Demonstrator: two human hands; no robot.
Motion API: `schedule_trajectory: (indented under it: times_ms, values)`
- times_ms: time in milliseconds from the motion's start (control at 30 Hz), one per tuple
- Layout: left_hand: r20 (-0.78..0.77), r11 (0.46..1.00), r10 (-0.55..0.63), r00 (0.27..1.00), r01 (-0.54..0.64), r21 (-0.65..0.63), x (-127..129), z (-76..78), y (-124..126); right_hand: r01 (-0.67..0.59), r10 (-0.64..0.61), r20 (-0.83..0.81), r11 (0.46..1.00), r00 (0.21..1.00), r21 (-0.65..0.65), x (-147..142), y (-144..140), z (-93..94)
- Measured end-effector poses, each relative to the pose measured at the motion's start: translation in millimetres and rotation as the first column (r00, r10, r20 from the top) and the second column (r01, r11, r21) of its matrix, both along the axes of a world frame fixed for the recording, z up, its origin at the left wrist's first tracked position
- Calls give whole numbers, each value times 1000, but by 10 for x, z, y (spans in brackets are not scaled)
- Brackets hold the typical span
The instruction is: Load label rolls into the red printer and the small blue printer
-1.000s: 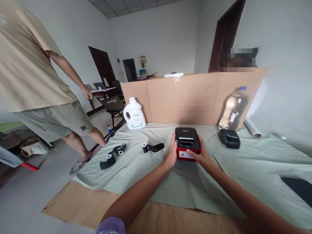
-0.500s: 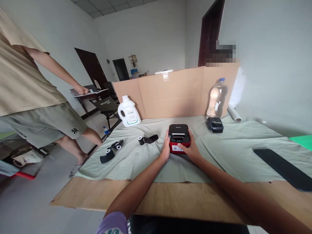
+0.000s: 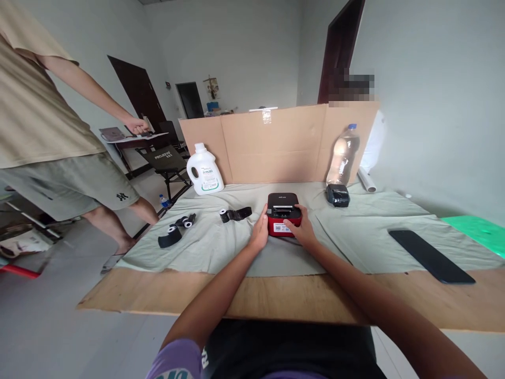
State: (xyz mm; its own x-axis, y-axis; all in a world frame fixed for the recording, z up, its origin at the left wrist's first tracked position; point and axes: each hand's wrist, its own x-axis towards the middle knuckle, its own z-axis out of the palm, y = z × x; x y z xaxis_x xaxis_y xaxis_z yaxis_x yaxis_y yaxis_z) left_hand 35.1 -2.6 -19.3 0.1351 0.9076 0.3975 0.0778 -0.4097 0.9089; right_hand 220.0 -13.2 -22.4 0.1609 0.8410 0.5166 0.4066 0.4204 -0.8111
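A small black-and-red printer (image 3: 284, 201) stands on the green cloth in front of me, a slot across its top and a white label on its red front. My left hand (image 3: 260, 229) lies along its left side with the fingers pointing forward. On the right side, my right hand (image 3: 304, 226) grips it, thumb at the front and a finger at the top edge. The printer is held between both hands. A black roll with a white core (image 3: 223, 215) lies left of it, its strip partly unwound. More black rolls (image 3: 169, 239) lie farther left.
A white jug (image 3: 205, 173) and a clear bottle with a blue cap (image 3: 343, 158) stand before a cardboard screen (image 3: 272, 147). A black boxy device (image 3: 337, 196) sits by the bottle. A dark flat slab (image 3: 430, 255) lies right. A person (image 3: 47, 116) stands at the left.
The view has tilted down a little. My right hand's fingers now curl more over the printer's top edge. The person's hand at the left appears slightly higher.
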Motion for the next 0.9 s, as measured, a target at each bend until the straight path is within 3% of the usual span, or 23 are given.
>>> schedule_trajectory:
  times_ms: [100, 233, 367, 567, 667, 733, 767, 833, 900]
  values:
    - [-360, 986, 161, 919, -164, 24, -180, 2, -156, -41, 41, 14, 998, 999, 47, 4, -68, -8]
    - [-703, 943, 235, 672, -333, -2, -307, -57, -297, -76, 74, 28, 996, 997, 56, -15, -160, 11]
    - [-840, 937, 151, 521, -347, -47, -323, -102, -312, -60, 58, 40, 997, 998, 47, -30, -179, 36]
    - [-878, 928, 127, 462, -367, -59, -299, -129, -351, -41, 39, 39, 998, 998, 37, -24, -156, 16]
    - [-867, 906, 167, 470, -419, -52, -284, -96, -383, -42, 40, 39, 998, 998, 40, -20, -157, 10]
    - [-829, 891, 208, 520, -451, -59, -306, 6, -331, -43, 42, 32, 998, 999, 37, -21, -159, 12]
    - [-788, 877, 231, 571, -472, -86, -330, 89, -272, -43, 43, 26, 999, 999, 32, -21, -160, 13]
    - [-620, 857, 233, 749, -459, -233, -390, 308, -96, -43, 43, 20, 999, 999, 24, -22, -158, 16]
    - [-346, 864, 156, 925, -297, -405, -430, 548, 122, -40, 39, 24, 999, 999, 27, -20, -150, 14]
